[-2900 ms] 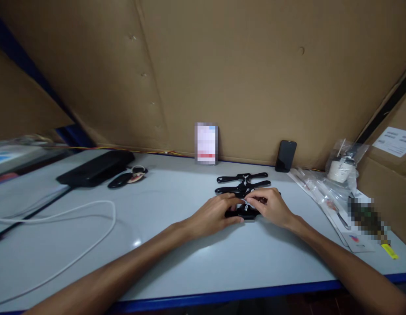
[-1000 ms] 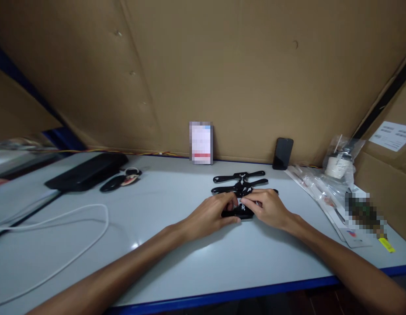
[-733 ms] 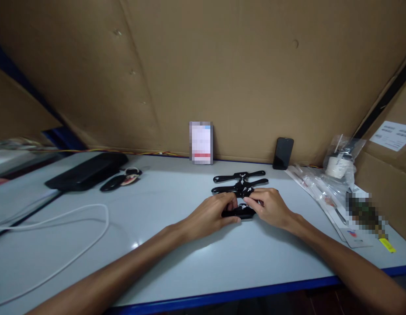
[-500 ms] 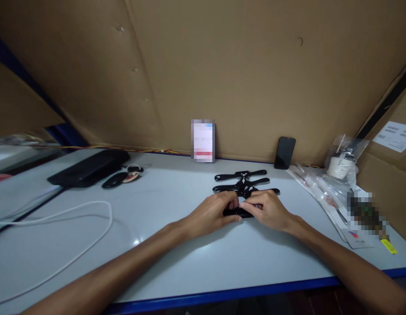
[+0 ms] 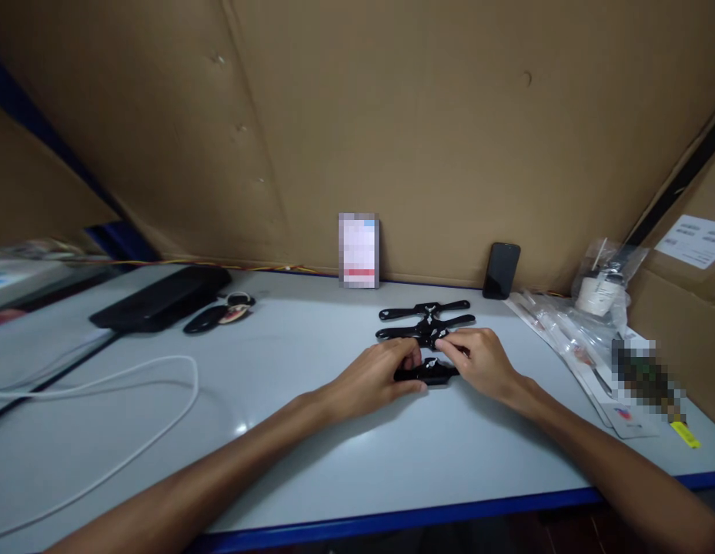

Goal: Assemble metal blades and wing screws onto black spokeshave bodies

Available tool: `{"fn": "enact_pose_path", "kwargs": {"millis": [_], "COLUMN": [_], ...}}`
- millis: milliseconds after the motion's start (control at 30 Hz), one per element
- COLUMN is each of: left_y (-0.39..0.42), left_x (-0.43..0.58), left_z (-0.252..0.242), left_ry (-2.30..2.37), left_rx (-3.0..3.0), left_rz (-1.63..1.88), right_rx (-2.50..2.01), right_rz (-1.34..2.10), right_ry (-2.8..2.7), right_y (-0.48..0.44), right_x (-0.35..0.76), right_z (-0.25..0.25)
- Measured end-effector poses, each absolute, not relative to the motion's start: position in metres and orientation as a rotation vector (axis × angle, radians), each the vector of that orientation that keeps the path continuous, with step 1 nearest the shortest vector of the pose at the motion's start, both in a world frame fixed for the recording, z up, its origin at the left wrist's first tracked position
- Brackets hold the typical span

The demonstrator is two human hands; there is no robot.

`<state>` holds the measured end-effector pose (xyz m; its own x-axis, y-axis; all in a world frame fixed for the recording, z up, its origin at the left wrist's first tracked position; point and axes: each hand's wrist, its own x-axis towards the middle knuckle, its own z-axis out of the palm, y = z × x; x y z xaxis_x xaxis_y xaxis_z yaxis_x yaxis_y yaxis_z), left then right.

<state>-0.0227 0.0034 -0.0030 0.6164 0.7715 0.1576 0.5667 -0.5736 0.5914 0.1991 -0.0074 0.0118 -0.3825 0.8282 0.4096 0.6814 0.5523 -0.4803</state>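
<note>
Several black spokeshaves lie in a column on the table. The farthest spokeshave [image 5: 429,309] is in full view, with silvery parts at its middle. Just nearer is a second spokeshave [image 5: 403,333], and more black metal beyond my fingers is partly covered. My left hand [image 5: 380,373] is closed around the left handle of the nearest spokeshave [image 5: 435,372], whose middle shows bare metal hardware. My right hand [image 5: 478,362] has its thumb and fingers pinched together just beyond that spokeshave's middle, by the next tool's silvery parts. Whatever lies between those fingertips is too small to make out.
At the back, a lit phone [image 5: 359,251] and a dark phone [image 5: 501,271] lean against the cardboard. On the right lie plastic packages [image 5: 576,362] and a bagged white item [image 5: 599,292]. A black case [image 5: 161,300], keys [image 5: 218,314] and a white cable [image 5: 184,385] are left.
My right hand has moved slightly away from me, off the middle of the nearest spokeshave, so its metal hardware now shows. My left hand keeps its grip on the handle.
</note>
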Motion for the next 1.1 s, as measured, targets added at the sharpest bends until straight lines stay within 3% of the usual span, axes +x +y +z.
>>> {"fn": "enact_pose_path", "kwargs": {"millis": [500,667,867,1100], "left_y": [0.0037,0.0027,0.0026,0.0029], "left_x": [-0.0224,-0.0222,-0.0227,-0.0218], "left_z": [-0.0029,-0.0010,-0.0020,-0.0020], "left_ry": [1.039,1.058,1.046,1.052], "left_rx": [2.360,2.350,2.355,2.356], "left_rz": [0.564,0.548,0.555,0.561], "right_rx": [-1.091,-1.222,-1.118,-1.214], "right_rz": [0.509,0.359,0.487,0.259], "right_ry": [-2.216,-2.206,-2.260,-2.283], "right_y": [-0.0121,-0.0113,-0.0146,-0.0134], "right_x": [0.1948,0.1966,0.1947,0.1972], "right_z": [0.0094,0.0113,0.0106,0.0094]}}
